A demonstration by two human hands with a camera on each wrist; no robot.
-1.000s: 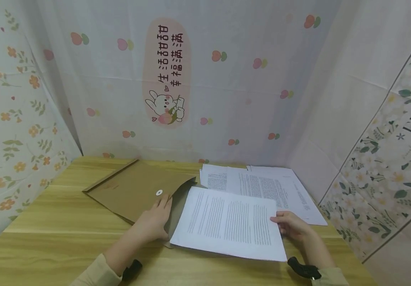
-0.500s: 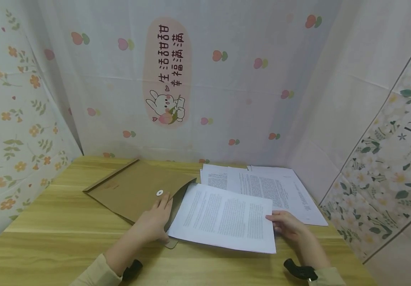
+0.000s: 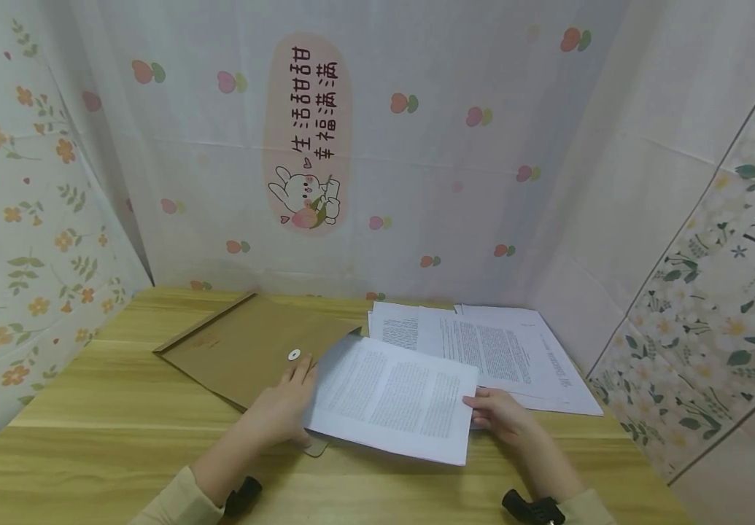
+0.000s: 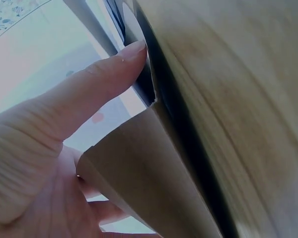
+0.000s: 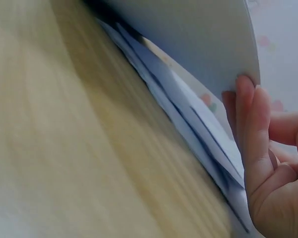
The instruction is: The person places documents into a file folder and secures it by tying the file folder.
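A brown paper document envelope (image 3: 239, 343) with a white round button lies on the left of the table, its mouth facing right. My left hand (image 3: 281, 408) holds the envelope at its mouth. In the left wrist view its thumb lies along the opening flap, and the other fingers are behind the brown side wall (image 4: 134, 163). My right hand (image 3: 500, 415) pinches the right edge of a printed paper stack (image 3: 397, 401), raised off the table. The stack's left end is inside the envelope mouth and hidden there. In the right wrist view the fingertips grip the stack's edge (image 5: 198, 44).
More printed sheets (image 3: 535, 357) lie spread at the back right, partly under the raised stack. The wooden table (image 3: 88, 452) meets patterned cloth walls (image 3: 416, 182) at the back and sides. A black wrist strap (image 3: 531, 507) shows on the right arm.
My right hand has moved left with the paper stack, and its left end has slid further into the envelope mouth. The left hand and envelope have stayed almost still.
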